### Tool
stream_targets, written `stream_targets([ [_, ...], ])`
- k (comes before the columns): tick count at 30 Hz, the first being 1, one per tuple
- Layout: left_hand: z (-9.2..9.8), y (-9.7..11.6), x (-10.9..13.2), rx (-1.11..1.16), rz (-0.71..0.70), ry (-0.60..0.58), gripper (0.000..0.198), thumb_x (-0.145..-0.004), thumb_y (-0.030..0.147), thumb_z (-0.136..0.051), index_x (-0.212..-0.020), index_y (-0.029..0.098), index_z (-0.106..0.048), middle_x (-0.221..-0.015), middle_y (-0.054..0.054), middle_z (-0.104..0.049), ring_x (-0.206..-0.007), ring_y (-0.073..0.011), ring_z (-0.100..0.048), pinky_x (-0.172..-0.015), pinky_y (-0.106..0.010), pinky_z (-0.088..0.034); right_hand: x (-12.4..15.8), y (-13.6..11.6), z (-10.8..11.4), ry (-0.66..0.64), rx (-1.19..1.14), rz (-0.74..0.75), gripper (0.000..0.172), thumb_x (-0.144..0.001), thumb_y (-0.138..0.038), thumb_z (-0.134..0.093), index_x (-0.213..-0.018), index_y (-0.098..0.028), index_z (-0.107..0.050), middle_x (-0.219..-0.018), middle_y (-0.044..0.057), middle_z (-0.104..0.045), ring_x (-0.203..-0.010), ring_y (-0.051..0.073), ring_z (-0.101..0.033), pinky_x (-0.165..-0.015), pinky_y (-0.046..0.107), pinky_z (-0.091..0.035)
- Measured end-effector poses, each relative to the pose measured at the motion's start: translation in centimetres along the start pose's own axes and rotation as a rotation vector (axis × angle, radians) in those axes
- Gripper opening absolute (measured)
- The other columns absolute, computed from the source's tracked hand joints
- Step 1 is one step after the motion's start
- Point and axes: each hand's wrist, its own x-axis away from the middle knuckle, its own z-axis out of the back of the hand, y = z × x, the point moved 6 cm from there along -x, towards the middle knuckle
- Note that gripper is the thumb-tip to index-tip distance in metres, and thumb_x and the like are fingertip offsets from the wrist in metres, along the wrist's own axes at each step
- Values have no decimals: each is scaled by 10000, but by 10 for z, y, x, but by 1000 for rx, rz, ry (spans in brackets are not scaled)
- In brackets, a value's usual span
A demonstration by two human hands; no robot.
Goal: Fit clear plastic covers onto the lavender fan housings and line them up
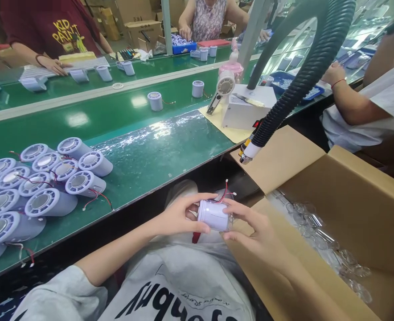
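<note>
A lilac cylindrical fan housing (213,216) lies on its side between my two hands, above my lap. My left hand (183,215) grips one end, thumb below and fingers above. My right hand (255,225) closes on the other end, where a clear plastic piece (230,221) shows at the rim, partly hidden by the fingers. Thin red and dark wires (224,191) with small white connectors stick up from the housing's top. To the left on the bench, several similar lilac housings (51,203) stand grouped together, some with wires hanging out.
An open cardboard box (360,214) with several clear plastic parts (317,234) stands at my right. A black flexible hose (293,84) arches over the bench edge from a white box (247,107). A handheld fan (221,91) leans there. Co-workers sit across the green conveyor (116,104) and at right.
</note>
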Motion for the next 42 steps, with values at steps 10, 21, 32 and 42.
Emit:
stream_targets([
  [10, -5, 12, 8, -48, -108, -67, 741, -680, 293, -824, -1358, 278, -526, -1344, -93, -575, -1192, -275, -571, -1020, -411, -459, 1, -5, -4, -64, -305, -206, 374, -789, -324, -764, -1120, -271, -599, -1110, 35, -669, -967, 221, -658, -855, 348, -557],
  [21, -6, 19, 11, -194, -192, -79, 736, -698, 274, -815, -1366, 318, -508, -1422, -78, -517, -1299, -286, -490, -1059, -434, -443, 1, 2, -14, -126, -553, -397, 401, -797, -464, -712, -1092, -259, -534, -1001, 44, -680, -853, 219, -661, -719, 325, -532],
  [32, -7, 20, 13, -171, -190, -98, 738, -698, 234, -814, -1364, 333, -512, -1397, -64, -533, -1284, -258, -500, -1047, -382, -453, 5, 16, -23, -115, -671, -473, 420, -845, -580, -631, -1028, -216, -526, -810, -9, -634, -615, 137, -646, -620, 272, -549],
  [42, 8, -5, -74, 261, -14, 1, 784, -616, 209, -864, -1335, 187, -550, -1378, -151, -558, -1236, -286, -549, -1027, -401, -434, -18, 73, -19, 224, -1049, -470, 524, -747, -624, -714, -997, -207, -519, -838, 16, -708, -626, 150, -681, -570, 225, -533],
])
